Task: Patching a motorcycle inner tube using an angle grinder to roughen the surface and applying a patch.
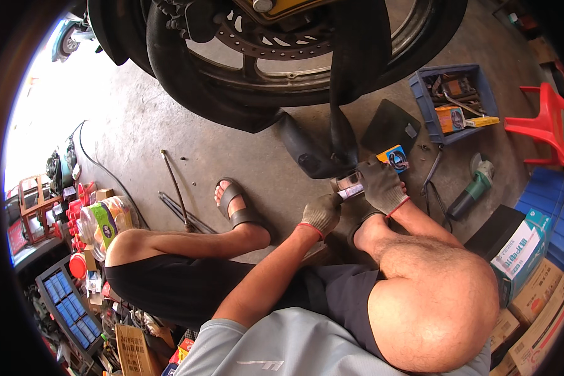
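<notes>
Between my gloved hands is a small silvery container with a pale, purple-tinted label (352, 190), partly hidden by fingers. My right hand (383, 183), in a grey-brown work glove, closes around its right side. From the left, my left hand (322, 213) is closed, its fingertips meeting the label's lower end. Just beyond them a black rubber inner tube (304, 150) hangs down from the motorcycle wheel (282, 81) and sags toward the floor. An orange-and-blue small box (393, 158) lies right behind my right hand.
A blue crate (425, 106) of tools stands at the far right, near a red plastic chair (548, 122). A green angle grinder (473, 185) lies on the floor, with a dark flat sheet (388, 128) nearby. Long metal rods (177, 188) lie left of my sandalled foot (235, 200).
</notes>
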The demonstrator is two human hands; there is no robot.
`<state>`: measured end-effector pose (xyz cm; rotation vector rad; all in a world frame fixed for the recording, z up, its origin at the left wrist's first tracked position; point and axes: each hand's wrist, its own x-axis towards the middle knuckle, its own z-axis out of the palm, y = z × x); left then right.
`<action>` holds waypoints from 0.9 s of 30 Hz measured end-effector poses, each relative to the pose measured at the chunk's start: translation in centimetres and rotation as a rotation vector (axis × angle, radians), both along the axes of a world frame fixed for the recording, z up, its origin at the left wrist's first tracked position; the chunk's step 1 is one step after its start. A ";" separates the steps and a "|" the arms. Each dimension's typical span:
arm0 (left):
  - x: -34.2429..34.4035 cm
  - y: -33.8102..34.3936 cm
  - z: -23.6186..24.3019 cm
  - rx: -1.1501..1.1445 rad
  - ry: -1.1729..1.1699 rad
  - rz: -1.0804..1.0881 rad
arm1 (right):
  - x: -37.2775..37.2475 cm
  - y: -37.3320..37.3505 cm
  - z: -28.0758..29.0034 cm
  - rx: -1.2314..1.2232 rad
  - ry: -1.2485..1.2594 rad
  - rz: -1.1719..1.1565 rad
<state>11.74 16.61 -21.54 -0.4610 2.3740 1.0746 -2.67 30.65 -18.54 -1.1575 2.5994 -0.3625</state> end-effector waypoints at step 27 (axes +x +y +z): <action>-0.7 0.5 0.3 0.003 -0.099 -0.082 | 0.4 0.9 -2.3 -0.110 -0.048 0.111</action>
